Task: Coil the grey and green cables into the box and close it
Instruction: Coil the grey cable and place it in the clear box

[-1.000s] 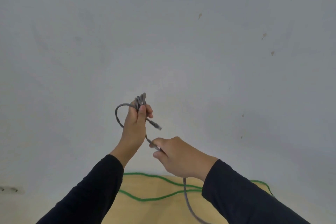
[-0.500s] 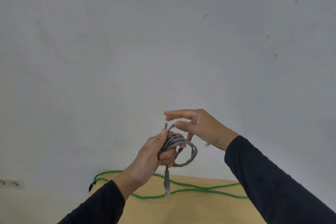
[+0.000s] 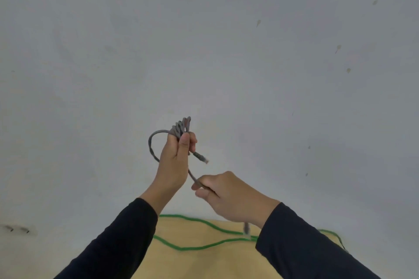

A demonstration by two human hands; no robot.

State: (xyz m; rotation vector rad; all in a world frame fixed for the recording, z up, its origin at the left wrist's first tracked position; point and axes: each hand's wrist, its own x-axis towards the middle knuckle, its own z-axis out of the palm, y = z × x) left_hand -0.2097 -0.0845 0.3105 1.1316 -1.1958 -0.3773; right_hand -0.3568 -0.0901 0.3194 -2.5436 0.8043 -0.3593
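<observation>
My left hand [image 3: 175, 161] is raised in front of the wall and grips several loops of the grey cable [image 3: 153, 142], whose coil sticks out above the fingers. One grey plug hangs free to the right of that hand. My right hand [image 3: 229, 197] sits lower and to the right, pinching the loose grey strand that runs down from the coil; its tail end dangles blurred below the wrist. The green cable [image 3: 204, 246] lies in long bends on the wooden table [image 3: 204, 265]. The box is out of view.
A pale grey wall [image 3: 204, 52] with small marks fills most of the view. A wall socket [image 3: 17, 229] shows at the lower left. Only the far edge of the table is visible, between my dark sleeves.
Half a second ago my right hand was up beside the coil with fingers spread. It has since dropped down and right and now pinches the loose strand, while my left hand lifted the coil higher.
</observation>
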